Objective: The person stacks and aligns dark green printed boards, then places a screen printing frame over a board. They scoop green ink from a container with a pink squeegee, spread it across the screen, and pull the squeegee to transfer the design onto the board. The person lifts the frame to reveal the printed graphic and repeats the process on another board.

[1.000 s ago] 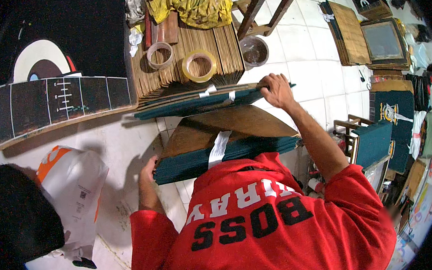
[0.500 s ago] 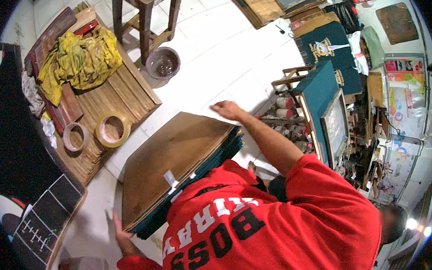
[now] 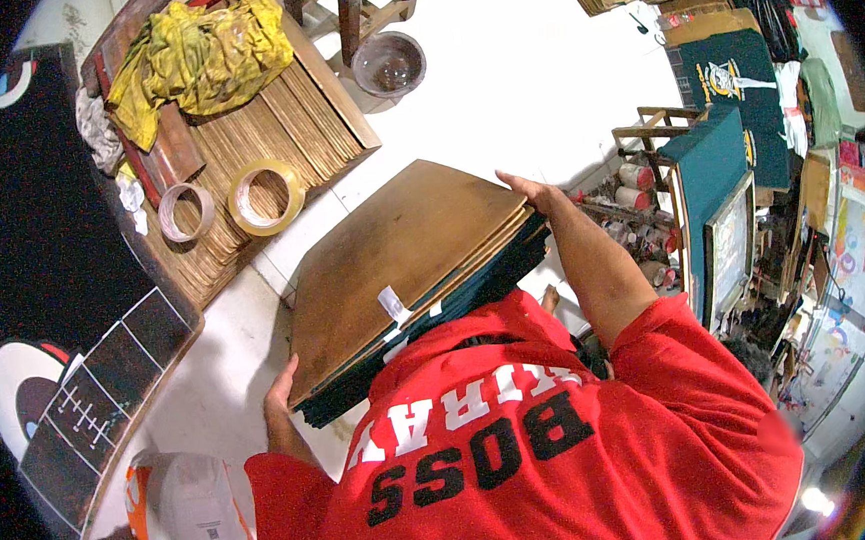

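A thick stack of brown boards [image 3: 416,246] with dark green cloth showing along its near side [image 3: 474,295] sits in front of my chest. White tags [image 3: 393,305] stick out from that side. My left hand [image 3: 280,386] presses on the stack's near left corner, fingers along the edge. At the far right corner, my right hand [image 3: 536,195] is against the edge, one finger reaching past it. The stack is held between both hands; the parts of the fingers underneath are hidden. My red printed shirt [image 3: 524,434] covers the stack's nearest part.
Left stands a larger pile of boards [image 3: 272,131] with a yellow cloth [image 3: 207,60] and two tape rolls [image 3: 267,196] on it. Beyond are a grey bowl [image 3: 388,64] and a wooden stool [image 3: 350,15]. Right, a rack with jars [image 3: 638,195] adjoins a teal panel [image 3: 706,171]. A white sack [image 3: 193,507] lies near left.
Both hands were apart from the stack's corners and have closed in on it. The surroundings have shifted rightward and upward in the view.
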{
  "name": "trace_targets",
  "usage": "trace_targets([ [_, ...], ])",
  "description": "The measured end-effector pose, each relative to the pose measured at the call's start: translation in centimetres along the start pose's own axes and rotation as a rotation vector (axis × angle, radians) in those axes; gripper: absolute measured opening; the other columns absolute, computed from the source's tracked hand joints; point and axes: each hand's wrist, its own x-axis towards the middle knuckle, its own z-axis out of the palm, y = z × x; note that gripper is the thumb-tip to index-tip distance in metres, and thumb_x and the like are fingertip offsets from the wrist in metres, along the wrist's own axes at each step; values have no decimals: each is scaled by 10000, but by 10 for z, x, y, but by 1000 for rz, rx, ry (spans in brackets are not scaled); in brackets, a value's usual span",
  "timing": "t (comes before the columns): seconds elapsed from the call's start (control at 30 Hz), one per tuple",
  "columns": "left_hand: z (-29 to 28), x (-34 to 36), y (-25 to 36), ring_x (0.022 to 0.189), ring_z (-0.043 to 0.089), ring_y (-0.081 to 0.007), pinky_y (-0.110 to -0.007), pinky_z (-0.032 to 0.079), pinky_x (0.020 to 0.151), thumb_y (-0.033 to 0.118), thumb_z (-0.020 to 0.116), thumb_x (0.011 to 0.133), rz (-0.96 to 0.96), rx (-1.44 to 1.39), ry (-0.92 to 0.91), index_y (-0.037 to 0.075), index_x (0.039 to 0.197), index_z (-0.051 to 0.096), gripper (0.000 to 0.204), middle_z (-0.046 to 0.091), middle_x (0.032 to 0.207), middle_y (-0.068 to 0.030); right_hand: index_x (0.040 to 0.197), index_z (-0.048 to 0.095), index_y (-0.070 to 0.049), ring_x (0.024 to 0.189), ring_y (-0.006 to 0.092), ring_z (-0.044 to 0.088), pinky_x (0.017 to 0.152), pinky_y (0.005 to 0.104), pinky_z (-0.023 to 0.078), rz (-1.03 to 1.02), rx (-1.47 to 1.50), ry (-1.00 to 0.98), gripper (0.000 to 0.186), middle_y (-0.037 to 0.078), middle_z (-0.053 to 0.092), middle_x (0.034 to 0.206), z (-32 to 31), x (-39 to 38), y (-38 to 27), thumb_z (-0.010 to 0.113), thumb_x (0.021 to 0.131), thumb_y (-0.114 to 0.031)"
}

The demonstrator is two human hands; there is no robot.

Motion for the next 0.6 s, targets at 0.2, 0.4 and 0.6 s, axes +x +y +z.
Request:
trace_targets([
  [0.2, 25, -25, -8, 1163, 667, -249, -404, 535, 966, 669, 607, 954, 33, -23, -1, 87, 1446, 572, 763, 661, 1374, -80, 1256, 694, -42, 926, 248, 728, 895, 465, 572, -62, -350, -109, 539, 137, 751, 1171, -14, 14, -21, 595, 973, -490],
  [0.4, 78, -68, 4, 978, 718, -225, -373, 565, 838, 643, 628, 953, 4, -14, -24, 59, 1296, 678, 679, 752, 1162, -84, 1278, 648, 19, 1067, 372, 672, 992, 513, 522, -297, -1048, 162, 484, 248, 690, 1218, -47, 94, -45, 476, 1020, -351],
  [0.6, 189, -131, -2, 1039, 697, -202, -357, 559, 869, 594, 624, 975, 196, -98, 170, 48, 1320, 667, 648, 727, 1218, -92, 1268, 650, 24, 1197, 383, 609, 1069, 517, 450, -318, -1162, 165, 492, 243, 654, 1300, -115, 155, -79, 503, 998, -360],
])
